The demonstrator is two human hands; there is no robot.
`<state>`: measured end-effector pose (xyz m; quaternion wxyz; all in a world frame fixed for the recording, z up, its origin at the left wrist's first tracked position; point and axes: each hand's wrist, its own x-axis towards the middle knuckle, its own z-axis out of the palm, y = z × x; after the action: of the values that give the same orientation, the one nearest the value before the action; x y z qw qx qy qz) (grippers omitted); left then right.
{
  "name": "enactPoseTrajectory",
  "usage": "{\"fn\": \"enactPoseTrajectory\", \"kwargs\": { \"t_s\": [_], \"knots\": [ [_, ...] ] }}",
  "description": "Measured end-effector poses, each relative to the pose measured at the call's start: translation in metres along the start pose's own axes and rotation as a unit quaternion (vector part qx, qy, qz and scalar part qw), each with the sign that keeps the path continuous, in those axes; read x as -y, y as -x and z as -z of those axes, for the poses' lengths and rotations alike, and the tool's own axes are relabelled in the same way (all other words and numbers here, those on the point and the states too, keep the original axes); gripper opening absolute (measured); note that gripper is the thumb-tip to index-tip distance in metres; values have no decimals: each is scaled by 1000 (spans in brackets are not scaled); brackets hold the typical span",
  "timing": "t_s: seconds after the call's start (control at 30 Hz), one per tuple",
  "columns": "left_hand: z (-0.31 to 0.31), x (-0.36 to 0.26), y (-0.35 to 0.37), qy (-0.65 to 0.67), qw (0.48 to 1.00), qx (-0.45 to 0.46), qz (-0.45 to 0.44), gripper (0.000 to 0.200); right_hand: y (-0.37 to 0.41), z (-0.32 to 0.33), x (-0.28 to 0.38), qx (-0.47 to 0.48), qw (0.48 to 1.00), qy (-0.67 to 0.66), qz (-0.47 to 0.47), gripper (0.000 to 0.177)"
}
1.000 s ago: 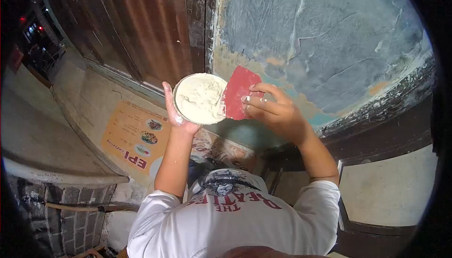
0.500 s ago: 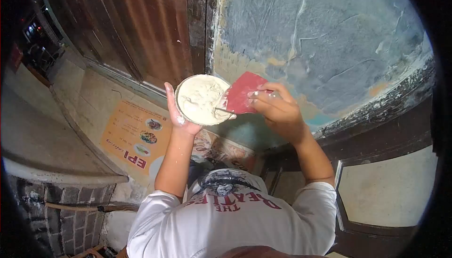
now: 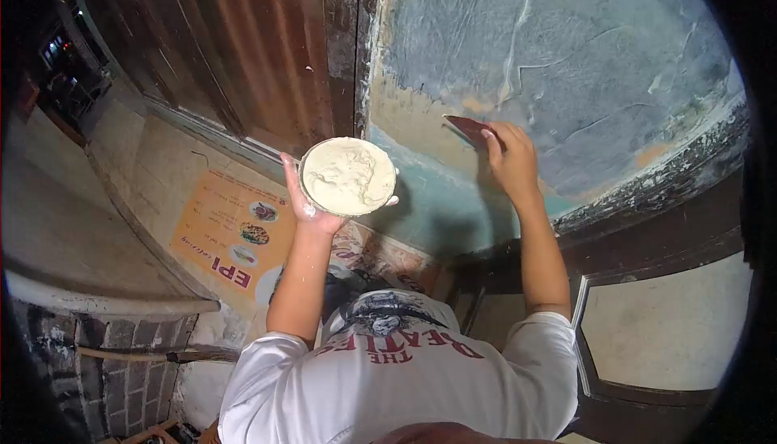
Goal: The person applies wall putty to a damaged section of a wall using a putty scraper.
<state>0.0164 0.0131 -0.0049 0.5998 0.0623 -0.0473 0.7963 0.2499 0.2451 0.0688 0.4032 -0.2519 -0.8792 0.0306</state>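
Note:
A round tub [image 3: 348,177] full of cream-coloured paste rests in my left hand [image 3: 312,209], with the fingers wrapped around its underside and the thumb up along its left side. White smears mark that hand. My right hand [image 3: 512,161] pinches a dark red flat scraper [image 3: 467,128], which is seen nearly edge-on at the wall [image 3: 566,63]. The wall is grey-blue with ridges and patches, and a beige and teal band runs along its lower part. Whether the scraper's edge touches the wall I cannot tell.
Brown corrugated panelling [image 3: 259,47] stands left of the wall. An orange printed banner [image 3: 222,229] lies below it. A stick-handled brush [image 3: 162,356] is at lower left by grey brickwork [image 3: 125,387]. A dark-framed panel [image 3: 668,322] is at lower right.
The scraper has left the paste and moved up and right to the wall with my right hand, turning nearly edge-on. The tub sits slightly lower, still in my left hand.

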Motion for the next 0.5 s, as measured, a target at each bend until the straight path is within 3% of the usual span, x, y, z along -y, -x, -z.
{"fn": "enactPoseTrajectory", "kwargs": {
  "t_s": [0.07, 0.3, 0.37, 0.5],
  "knots": [
    [2, -2, 2, -68, 995, -49, -52, 97, 2, -4, -5, 16, 1000, 16, -22, 17],
    [-2, -5, 7, -83, 996, -12, -20, 102, 5, -18, -21, 35, 996, 19, -83, 21],
    [-2, -5, 5, -123, 987, -84, -56, 102, 5, -18, -23, 29, 996, 17, -88, 21],
    [-1, -5, 4, -105, 989, -91, -53, 102, 10, -20, -24, 26, 995, -13, -90, 21]
  ]
}}
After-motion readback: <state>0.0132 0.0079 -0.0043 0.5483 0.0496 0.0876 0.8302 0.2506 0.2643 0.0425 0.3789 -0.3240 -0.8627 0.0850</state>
